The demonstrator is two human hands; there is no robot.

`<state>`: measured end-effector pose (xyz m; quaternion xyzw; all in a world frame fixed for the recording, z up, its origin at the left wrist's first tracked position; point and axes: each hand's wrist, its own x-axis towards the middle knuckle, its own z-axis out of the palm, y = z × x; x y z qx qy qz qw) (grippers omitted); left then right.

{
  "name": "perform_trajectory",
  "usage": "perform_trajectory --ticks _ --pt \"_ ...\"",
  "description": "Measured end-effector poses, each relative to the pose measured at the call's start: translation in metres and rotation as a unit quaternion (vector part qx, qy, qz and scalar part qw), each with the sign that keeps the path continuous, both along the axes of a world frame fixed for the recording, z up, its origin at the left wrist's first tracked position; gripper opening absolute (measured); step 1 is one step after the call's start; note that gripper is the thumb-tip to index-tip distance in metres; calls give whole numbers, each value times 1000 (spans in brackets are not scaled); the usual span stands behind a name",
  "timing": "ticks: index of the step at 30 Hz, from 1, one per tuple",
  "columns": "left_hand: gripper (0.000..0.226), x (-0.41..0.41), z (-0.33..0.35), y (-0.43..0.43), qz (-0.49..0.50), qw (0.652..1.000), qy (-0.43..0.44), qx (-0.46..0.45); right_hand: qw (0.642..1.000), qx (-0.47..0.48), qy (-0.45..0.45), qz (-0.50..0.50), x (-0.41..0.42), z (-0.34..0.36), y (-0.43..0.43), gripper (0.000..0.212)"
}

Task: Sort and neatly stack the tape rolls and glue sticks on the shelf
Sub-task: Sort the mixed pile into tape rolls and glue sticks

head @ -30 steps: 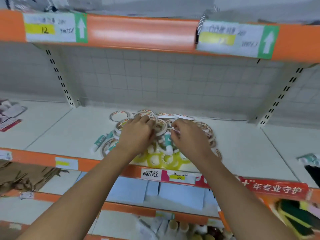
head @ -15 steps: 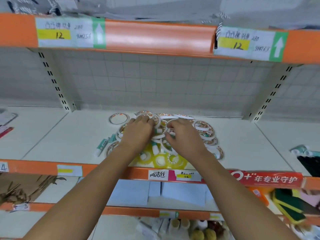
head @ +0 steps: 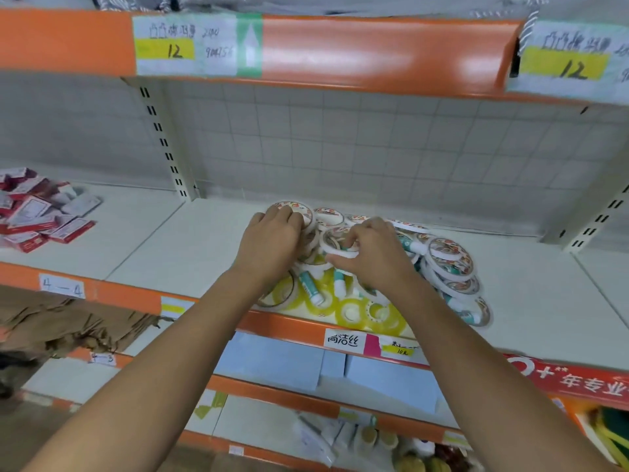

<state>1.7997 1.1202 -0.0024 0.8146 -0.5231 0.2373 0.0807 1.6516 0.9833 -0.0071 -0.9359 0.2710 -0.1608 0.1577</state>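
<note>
Tape rolls [head: 449, 258] lie heaped with glue sticks [head: 309, 288] at the middle of the shelf [head: 190, 247], close to its near edge. Your right hand [head: 376, 258] pinches one white roll [head: 337, 245] by its rim. Your left hand [head: 269, 245] lies curled over the far-left rolls; whether it grips one I cannot tell. Expect light, stiff rings that slide over each other, so take each by the rim or through the core. The glue sticks look smooth and apt to roll: grasp them round the barrel. The yellow rolls [head: 352, 311] at the near edge could slip off.
</note>
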Motion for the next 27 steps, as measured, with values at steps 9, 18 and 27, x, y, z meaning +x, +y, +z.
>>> perform_trajectory --ticks 9,18,27 --pt "7 72 -2 49 11 1000 8 -18 994 8 -103 17 75 25 52 49" --pt "24 190 -49 166 48 996 62 39 995 52 -66 44 217 -7 154 38" --pt "40 228 -72 201 -44 979 190 60 991 125 42 5 257 -53 181 51"
